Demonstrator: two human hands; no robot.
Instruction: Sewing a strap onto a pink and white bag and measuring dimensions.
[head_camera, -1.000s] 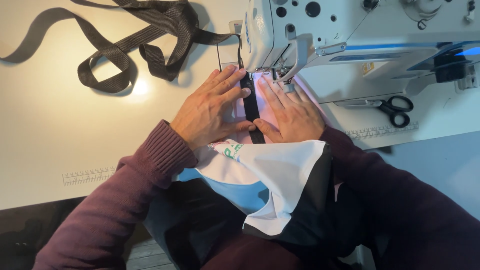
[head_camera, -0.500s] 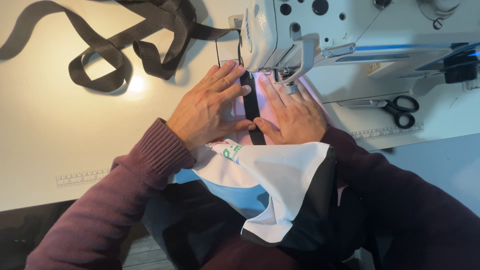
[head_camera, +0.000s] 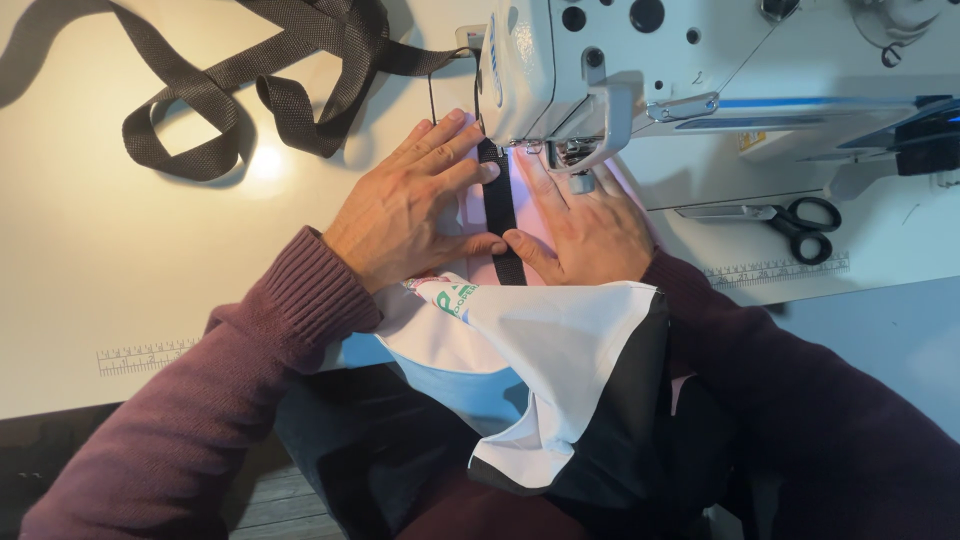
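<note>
White and black fabric (head_camera: 560, 370) draped off the table edge nearest, beyond which the left hand (head_camera: 410, 210) and right hand (head_camera: 590, 225), both flat and spread, had fed the black strap (head_camera: 498, 215) slightly further beneath the sewing machine (head_camera: 640, 70).

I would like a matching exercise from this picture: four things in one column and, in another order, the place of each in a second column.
Things:
1. black-handled scissors
2. loose coil of black webbing strap
3. left hand
4. right hand

Places:
A. flat on the fabric, left of the black strap being sewn
B. on the table, right of the white sewing machine
C. on the table, far left
D. flat on the fabric below the needle, right of the strap

Pairs: 1-B, 2-C, 3-A, 4-D
</note>
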